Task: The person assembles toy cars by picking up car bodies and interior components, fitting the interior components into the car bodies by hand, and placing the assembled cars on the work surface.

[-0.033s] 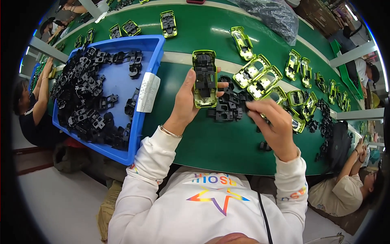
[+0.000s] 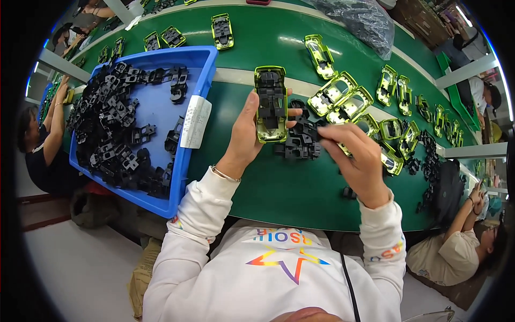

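My left hand (image 2: 242, 131) grips a toy car body (image 2: 271, 104), lime green at its rim with a black interior part seated inside, held upright with its open side facing up. Its fingertips show past the body's right edge. Close by, my right hand (image 2: 357, 155) has its thumb and fingers pinched together at a small pile of black plastic car parts (image 2: 301, 142). Whatever lies between those fingertips is too small and dark to make out. Beyond the right hand lie several lime green car bodies (image 2: 332, 92), their pale insides showing.
A blue bin (image 2: 188, 161) of loose black parts stands on the left, with a paper label (image 2: 196, 122) on its rim. More black parts (image 2: 429, 166) heap at the right of the green table (image 2: 268, 188). Clear plastic wrap (image 2: 359, 24) lies at the back. Other people work around.
My right hand has shifted slightly left and upward toward the black parts, its fingers still pinched. The left hand and the car body stay in place.
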`<state>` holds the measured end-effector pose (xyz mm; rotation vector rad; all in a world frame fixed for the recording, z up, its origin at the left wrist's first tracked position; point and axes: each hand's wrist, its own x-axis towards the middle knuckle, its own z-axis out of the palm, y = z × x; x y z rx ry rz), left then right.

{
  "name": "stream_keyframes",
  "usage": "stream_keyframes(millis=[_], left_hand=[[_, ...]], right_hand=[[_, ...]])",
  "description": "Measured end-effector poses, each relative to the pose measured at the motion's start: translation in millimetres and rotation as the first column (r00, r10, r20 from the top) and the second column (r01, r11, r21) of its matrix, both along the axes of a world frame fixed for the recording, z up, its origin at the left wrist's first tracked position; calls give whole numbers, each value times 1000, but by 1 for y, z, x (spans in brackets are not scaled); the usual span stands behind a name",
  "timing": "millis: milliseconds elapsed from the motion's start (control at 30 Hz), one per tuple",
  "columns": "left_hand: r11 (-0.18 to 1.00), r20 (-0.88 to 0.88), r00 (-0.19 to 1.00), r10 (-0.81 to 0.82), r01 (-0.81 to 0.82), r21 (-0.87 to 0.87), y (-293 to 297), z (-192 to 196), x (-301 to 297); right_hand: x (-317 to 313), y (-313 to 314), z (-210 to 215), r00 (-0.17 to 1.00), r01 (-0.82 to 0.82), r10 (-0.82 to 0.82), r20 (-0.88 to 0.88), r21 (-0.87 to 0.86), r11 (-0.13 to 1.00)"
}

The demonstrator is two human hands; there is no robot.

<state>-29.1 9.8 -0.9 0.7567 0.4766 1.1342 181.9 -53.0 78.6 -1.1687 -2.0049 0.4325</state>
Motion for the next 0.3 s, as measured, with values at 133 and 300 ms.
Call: stream_keyframes(millis=[133, 300], left_hand=[[1000, 1, 1000, 17, -17, 26, 0, -5, 4], [997, -54, 997, 56, -53, 55, -4, -11, -1]], right_hand=[[-38, 43, -16, 990, -83, 98, -104, 144, 986], [-50, 64, -21, 994, -112, 111, 13, 114, 987]])
